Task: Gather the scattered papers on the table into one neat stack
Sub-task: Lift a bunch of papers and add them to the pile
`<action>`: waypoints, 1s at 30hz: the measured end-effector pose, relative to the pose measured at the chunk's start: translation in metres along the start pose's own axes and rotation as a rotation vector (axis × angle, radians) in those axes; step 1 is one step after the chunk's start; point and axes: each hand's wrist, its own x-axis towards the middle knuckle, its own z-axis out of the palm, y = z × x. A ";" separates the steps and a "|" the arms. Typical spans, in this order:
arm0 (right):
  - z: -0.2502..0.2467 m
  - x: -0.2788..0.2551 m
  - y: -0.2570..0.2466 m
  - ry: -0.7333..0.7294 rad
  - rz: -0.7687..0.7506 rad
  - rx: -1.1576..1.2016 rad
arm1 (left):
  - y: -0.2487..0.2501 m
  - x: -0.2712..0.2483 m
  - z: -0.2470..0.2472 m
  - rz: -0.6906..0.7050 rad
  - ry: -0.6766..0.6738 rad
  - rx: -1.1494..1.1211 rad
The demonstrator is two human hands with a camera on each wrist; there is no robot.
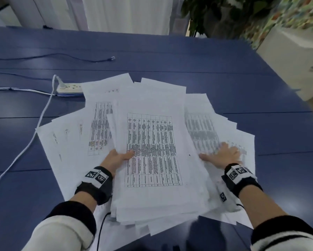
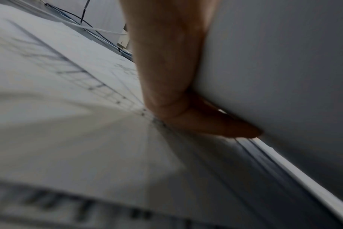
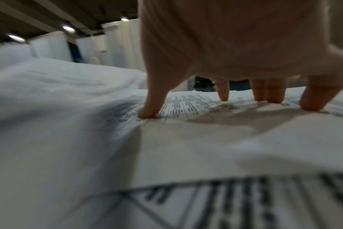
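Observation:
A thick stack of printed table sheets (image 1: 152, 151) lies askew in the middle of the blue table (image 1: 224, 69). My left hand (image 1: 118, 157) grips its left edge, thumb on top and fingers underneath; the left wrist view shows the hand (image 2: 166, 62) against the lifted stack (image 2: 274, 62), above flat sheets (image 2: 59, 108). More loose sheets fan out to the left (image 1: 67, 142) and to the right (image 1: 202, 124). My right hand (image 1: 222, 154) lies spread on the right-hand sheets, fingertips (image 3: 223, 96) pressing on the printed paper (image 3: 206, 139).
A white power strip (image 1: 70, 88) sits just beyond the papers' far left corner, and its white cable (image 1: 34, 134) runs along their left side. A thin black cable (image 1: 61, 56) lies farther back. A white cabinet (image 1: 293, 60) and a plant (image 1: 224, 15) stand past the table's right edge.

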 end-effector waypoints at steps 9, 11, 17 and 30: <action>0.004 0.013 -0.011 0.154 0.035 0.048 | 0.021 0.015 0.031 0.089 0.140 0.136; 0.001 0.019 -0.009 0.104 0.141 0.032 | 0.023 0.016 0.033 0.081 0.142 0.144; 0.019 0.012 -0.028 0.041 -0.082 -0.008 | 0.034 0.025 0.052 0.007 0.053 0.138; 0.009 0.006 -0.002 0.100 -0.044 0.400 | 0.029 0.017 0.027 0.011 0.055 0.202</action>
